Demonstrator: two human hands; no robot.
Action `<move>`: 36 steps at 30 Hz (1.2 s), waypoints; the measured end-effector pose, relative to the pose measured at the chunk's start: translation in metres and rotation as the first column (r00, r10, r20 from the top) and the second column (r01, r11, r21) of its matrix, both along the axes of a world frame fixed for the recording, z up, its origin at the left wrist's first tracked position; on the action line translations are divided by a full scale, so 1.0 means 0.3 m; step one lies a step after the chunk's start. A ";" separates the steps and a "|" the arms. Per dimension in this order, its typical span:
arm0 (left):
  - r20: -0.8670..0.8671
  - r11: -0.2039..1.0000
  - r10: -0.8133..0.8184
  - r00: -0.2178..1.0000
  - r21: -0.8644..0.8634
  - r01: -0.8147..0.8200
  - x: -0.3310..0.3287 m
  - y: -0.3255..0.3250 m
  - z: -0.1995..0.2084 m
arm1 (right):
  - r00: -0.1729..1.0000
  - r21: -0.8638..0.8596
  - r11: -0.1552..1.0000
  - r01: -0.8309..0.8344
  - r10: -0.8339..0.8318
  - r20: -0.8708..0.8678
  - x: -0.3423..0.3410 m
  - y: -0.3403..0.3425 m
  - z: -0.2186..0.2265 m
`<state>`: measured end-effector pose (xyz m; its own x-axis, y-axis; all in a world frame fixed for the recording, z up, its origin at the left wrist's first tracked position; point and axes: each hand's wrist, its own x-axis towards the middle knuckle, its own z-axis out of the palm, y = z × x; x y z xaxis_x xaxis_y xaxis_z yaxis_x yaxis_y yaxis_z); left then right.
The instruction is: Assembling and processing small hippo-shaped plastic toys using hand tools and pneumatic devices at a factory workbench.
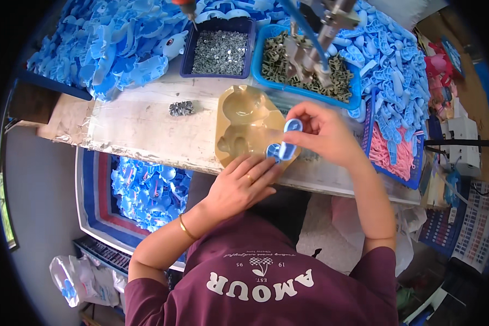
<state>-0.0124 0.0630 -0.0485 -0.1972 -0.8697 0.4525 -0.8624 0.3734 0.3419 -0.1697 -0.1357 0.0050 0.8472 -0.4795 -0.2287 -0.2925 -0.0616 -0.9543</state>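
A tan moulded fixture [254, 127] with rounded hollows sits at the table's front edge. My right hand [327, 133] pinches a light blue elongated plastic part [290, 142] between thumb and fingers, over the fixture's right side. Beside it, a second small blue plastic part [273, 151] lies at the fixture's front right corner. My left hand [243, 183] rests with its fingers stretched out on the fixture's front edge, the fingertips by that second part. Whether they touch it, I cannot tell.
Behind the fixture stand a dark blue tray [186, 68] of small metal pieces and a light blue tray [355, 101] of greenish-grey clips. A metal tool [326, 43] hangs above the latter. Blue plastic parts [111, 49] are heaped far left. Pink strips [391, 155] fill a basket at right.
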 end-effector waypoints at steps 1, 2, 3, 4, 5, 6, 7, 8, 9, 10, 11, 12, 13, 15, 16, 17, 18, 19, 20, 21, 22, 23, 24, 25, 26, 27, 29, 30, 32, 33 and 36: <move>0.009 1.000 -0.016 1.000 -0.019 0.017 0.005 0.022 -0.002 | 0.992 -0.005 0.999 0.052 -0.052 -0.116 0.010 0.018 0.017; 0.006 1.000 -0.017 1.000 -0.015 0.017 0.009 0.047 -0.011 | 0.992 -0.001 0.999 0.052 -0.052 -0.118 0.020 0.033 0.011; -0.006 0.998 -0.047 0.999 -0.045 0.046 0.015 0.075 -0.019 | 0.989 -0.036 0.998 0.044 -0.049 -0.137 0.031 0.047 0.007; -0.016 0.994 -0.075 0.997 -0.074 0.074 0.023 0.096 -0.023 | 0.987 -0.071 0.997 0.034 -0.045 -0.155 0.044 0.063 0.000; -0.030 0.993 -0.093 0.995 -0.081 0.091 0.030 0.112 -0.025 | 0.990 -0.048 0.998 0.042 -0.048 -0.130 0.061 0.084 -0.016; -0.029 0.993 -0.089 0.996 -0.077 0.087 0.036 0.120 -0.023 | 0.991 -0.044 0.998 0.038 -0.043 -0.129 0.081 0.101 -0.027; -0.038 0.992 -0.091 0.995 -0.085 0.088 0.042 0.129 -0.021 | 0.994 -0.187 0.982 -0.007 -0.013 -0.107 0.102 0.117 -0.036; -0.047 0.992 -0.093 0.995 -0.094 0.088 0.046 0.136 -0.018 | 0.996 -0.326 0.944 -0.048 0.020 -0.089 0.122 0.131 -0.047; -0.045 0.992 -0.089 0.995 -0.092 0.085 0.051 0.138 -0.014 | 0.995 -0.454 0.889 -0.055 0.012 -0.096 0.143 0.140 -0.065; -0.065 0.994 -0.078 0.995 -0.087 0.073 0.057 0.137 -0.011 | 0.995 -0.453 0.890 -0.057 0.015 -0.095 0.155 0.147 -0.087; -0.085 0.995 -0.069 0.994 -0.082 0.062 0.063 0.135 -0.010 | 0.995 -0.519 0.850 -0.092 0.053 -0.089 0.165 0.153 -0.109; -0.084 0.995 -0.062 0.995 -0.081 0.055 0.071 0.138 -0.009 | 0.992 -0.582 0.803 -0.128 0.096 -0.086 0.177 0.157 -0.116; -0.096 0.997 -0.039 0.995 -0.073 0.032 0.081 0.142 -0.010 | 0.991 -0.581 0.803 -0.133 0.101 -0.086 0.175 0.154 -0.111; -0.111 0.998 0.006 0.994 -0.062 -0.013 0.104 0.157 -0.018 | 0.997 -0.600 0.799 -0.041 -0.010 -0.082 0.153 0.138 -0.071; -0.110 0.998 0.019 0.994 -0.058 -0.026 0.113 0.162 -0.019 | 0.997 -0.597 0.801 -0.051 0.003 -0.080 0.142 0.134 -0.044; -0.080 0.996 0.057 0.995 -0.059 -0.062 0.124 0.159 -0.017 | 0.988 -0.540 0.836 -0.097 0.016 -0.152 0.126 0.130 -0.010; -0.049 0.993 0.092 0.995 -0.065 -0.095 0.134 0.153 -0.013 | 0.975 -0.480 0.866 -0.136 0.031 -0.221 0.110 0.131 0.012; -0.040 0.995 0.090 0.995 -0.041 -0.092 0.140 0.142 -0.009 | 0.976 -0.482 0.865 -0.142 0.039 -0.216 0.096 0.139 0.022; -0.034 0.994 0.101 0.994 -0.043 -0.102 0.138 0.132 -0.009 | 0.964 -0.482 0.850 -0.214 0.103 -0.246 0.083 0.153 0.030; -0.023 0.995 0.101 0.995 -0.020 -0.101 0.134 0.118 -0.013 | 0.948 -0.485 0.828 -0.283 0.166 -0.271 0.070 0.165 0.039; -0.007 0.994 0.106 0.994 0.001 -0.106 0.135 0.104 -0.019 | 0.949 -0.493 0.821 -0.289 0.180 -0.257 0.059 0.174 0.024; 0.032 0.993 0.114 0.993 -0.006 -0.114 0.133 0.099 -0.031 | 0.951 -0.562 0.777 -0.283 0.153 -0.268 0.046 0.183 -0.007; 0.051 0.992 0.129 0.990 -0.016 -0.128 0.135 0.085 -0.036 | 0.954 -0.630 0.727 -0.273 0.121 -0.274 0.038 0.188 -0.022; 0.027 0.995 0.098 0.995 -0.014 -0.097 0.136 0.080 -0.043 | 0.939 -0.600 0.746 -0.289 0.097 -0.330 0.040 0.196 -0.014; 0.004 0.998 0.066 0.998 -0.013 -0.066 0.141 0.076 -0.043 | 0.942 -0.608 0.738 -0.293 0.116 -0.313 0.045 0.199 -0.019; 0.024 0.998 0.061 0.998 -0.037 -0.060 0.143 0.074 -0.038 | 0.936 -0.641 0.703 -0.309 0.107 -0.335 0.043 0.203 -0.023; 0.050 0.994 0.086 0.995 -0.074 -0.082 0.192 0.077 -0.018 | 0.930 -0.675 0.656 -0.338 0.122 -0.347 0.043 0.198 -0.022; 0.059 0.990 0.092 0.994 -0.110 -0.085 0.224 0.072 -0.009 | 0.933 -0.684 0.648 -0.335 0.128 -0.335 0.043 0.194 -0.010; 0.075 0.946 0.287 0.955 -0.180 -0.270 0.343 0.033 0.037 | 0.940 -0.482 0.831 -0.278 0.132 -0.315 0.043 0.185 0.035; 0.071 0.910 0.364 0.929 -0.239 -0.339 0.446 0.020 0.015 | 0.940 -0.464 0.847 -0.260 0.112 -0.322 0.047 0.186 0.055; 0.044 0.646 0.716 0.697 -0.419 -0.638 0.682 -0.028 0.121 | 0.969 -0.461 0.871 -0.171 0.064 -0.239 0.048 0.175 0.080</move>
